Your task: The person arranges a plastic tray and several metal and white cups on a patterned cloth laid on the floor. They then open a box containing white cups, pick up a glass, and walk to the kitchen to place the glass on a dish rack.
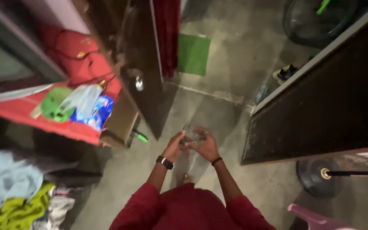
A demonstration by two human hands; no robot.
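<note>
Bare concrete floor (218,55) runs through a dim room, with a dark wooden door (143,64) standing open ahead of us and a dark cabinet (320,110) along the right. We hold a small clear glass (192,135) at waist height over the floor, between both hands. Our left hand (174,147), with a black watch (165,162) at the wrist, is curled against the glass on its left side; our right hand (207,148), with a thin dark band at the wrist, wraps it from the right and below. Both hands are closed on the glass, fingers narrow about it. The picture is too blurred for us to tell whether the glass holds anything.

We judge the work to be at a carrying or handling stage: the glass is lifted and secured, and it has not been set down anywhere in view.

To the left, a red shelf (30,117) carries a green mask (54,104) and a plastic bag (84,98); clothes (13,191) are heaped below. A green mat (193,54) lies beyond the door. A fan base (316,176) stands at lower right.
</note>
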